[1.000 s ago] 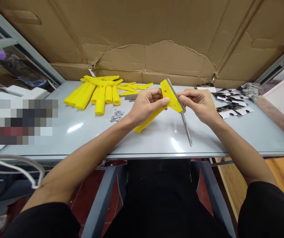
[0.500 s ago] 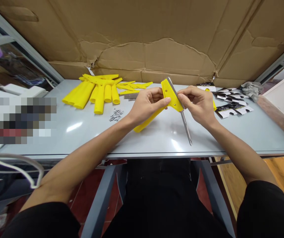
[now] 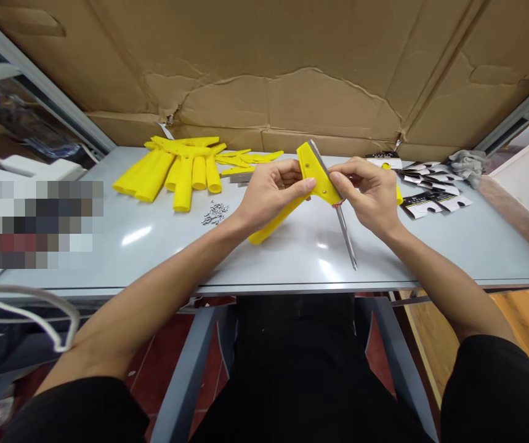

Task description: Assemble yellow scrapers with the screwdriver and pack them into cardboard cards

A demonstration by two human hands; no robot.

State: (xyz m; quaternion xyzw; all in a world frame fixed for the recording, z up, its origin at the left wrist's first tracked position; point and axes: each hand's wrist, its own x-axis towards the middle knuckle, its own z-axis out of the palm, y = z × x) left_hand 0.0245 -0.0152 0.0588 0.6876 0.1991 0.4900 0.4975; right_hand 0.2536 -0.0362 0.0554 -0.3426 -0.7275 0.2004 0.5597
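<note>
A yellow scraper (image 3: 316,173) with a metal blade along its far-right edge is held above the table between my hands. My left hand (image 3: 273,189) grips it where the handle meets the head, thumb on top. The handle slants down toward me. At the blade edge, the thumb and fingers of my right hand (image 3: 366,192) pinch the scraper. Below the head shows the bare metal shaft of a screwdriver (image 3: 347,239); its handle is hidden, and I cannot tell whether it rests on the table or is held in my right hand.
Yellow scraper handles (image 3: 156,175) are heaped at the back left, with thin yellow pieces (image 3: 241,159) beside them. A pile of small screws (image 3: 215,213) lies left of my left hand. Black-and-white cards (image 3: 430,200) and a grey cloth (image 3: 466,165) lie at the right. Cardboard (image 3: 319,104) stands behind.
The scraper has tilted slightly and moved a little up and left in view, and a red bit now shows at the screwdriver shaft's upper end. Both hands keep their hold.
</note>
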